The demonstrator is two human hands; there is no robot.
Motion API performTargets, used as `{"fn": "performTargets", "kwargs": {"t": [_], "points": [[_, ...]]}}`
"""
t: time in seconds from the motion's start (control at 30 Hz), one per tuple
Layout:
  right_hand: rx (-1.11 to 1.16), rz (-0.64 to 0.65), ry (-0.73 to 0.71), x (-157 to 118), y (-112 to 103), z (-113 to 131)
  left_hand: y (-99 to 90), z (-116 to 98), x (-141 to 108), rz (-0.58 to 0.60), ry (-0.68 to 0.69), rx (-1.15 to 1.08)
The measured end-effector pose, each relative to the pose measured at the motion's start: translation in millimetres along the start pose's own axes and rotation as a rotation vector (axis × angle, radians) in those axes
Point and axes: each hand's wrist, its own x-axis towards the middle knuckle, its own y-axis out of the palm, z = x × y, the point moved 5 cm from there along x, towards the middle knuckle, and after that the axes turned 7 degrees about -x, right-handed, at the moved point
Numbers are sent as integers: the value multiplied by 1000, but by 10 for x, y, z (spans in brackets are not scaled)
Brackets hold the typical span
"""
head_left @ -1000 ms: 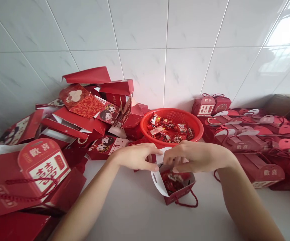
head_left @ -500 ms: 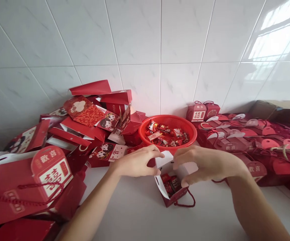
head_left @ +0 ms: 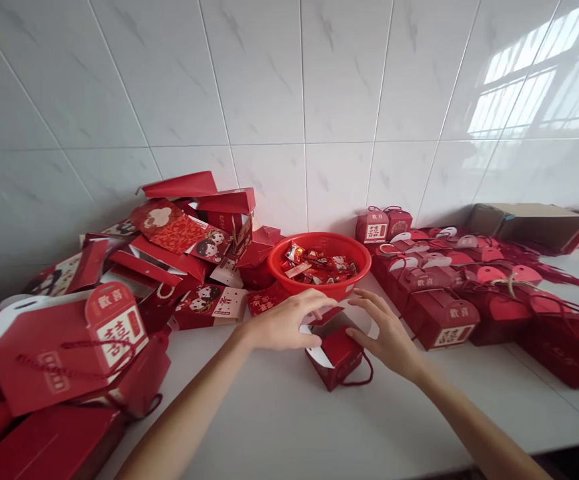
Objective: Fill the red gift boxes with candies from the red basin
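Fingers parted, left hand (head_left: 289, 321) and right hand (head_left: 388, 335) frame the box (head_left: 344, 370) before the basket (head_left: 339, 287); closing looks under way, and the next move calls for folding the white-lined flap (head_left: 319, 354) inward.

The white table (head_left: 269, 423) carries a heap of red boxes (head_left: 94, 313) toward its left side, a red basket (head_left: 275, 267) near the back edge, a single red box (head_left: 340, 365) between the basket and the front edge, and, toward the right, rows of closed boxes (head_left: 499, 320).
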Motion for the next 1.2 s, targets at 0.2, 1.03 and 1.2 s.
{"fn": "performTargets", "kwargs": {"t": [0.2,1.03,1.2], "points": [[108,-277,-4,-137,149,-92,263,159,10,-27,-34,-111],[353,-231,170,-202,192,-256,495,197,546,-416,-228,185],[376,-72,281,-213,238,-384,407,282,547,-434,-181,134]]}}
